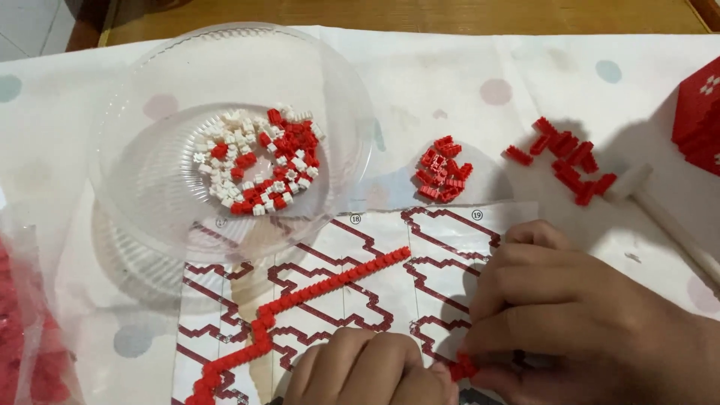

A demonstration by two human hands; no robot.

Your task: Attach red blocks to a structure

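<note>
White cloth [465, 67] with pale dots covers the table, and wood shows at its far edge. Nearest me, my left hand [371, 371] is curled into a loose fist on the instruction sheet [450, 270], knuckles up, its fingertips hidden, so I cannot tell whether it grips anything. My right hand [592, 315] lies just beside it, fingers bent, and pinches a small red brick piece [463, 367] between thumb and fingertips at the sheet's near edge. Left of my hands, a long stepped chain [300, 300] of red bricks lies slantwise across the sheet's red outlines. At the left edge sits a clear bag [26, 330] of red bricks. Beyond the sheet, a small red pile [442, 171] lies on the cloth; to its right are scattered red strips [566, 157] and a white mallet [660, 206]. Farther left, a clear bowl [150, 90] holds mixed red and white bricks. A red block [701, 120] shows at the right edge.
</note>
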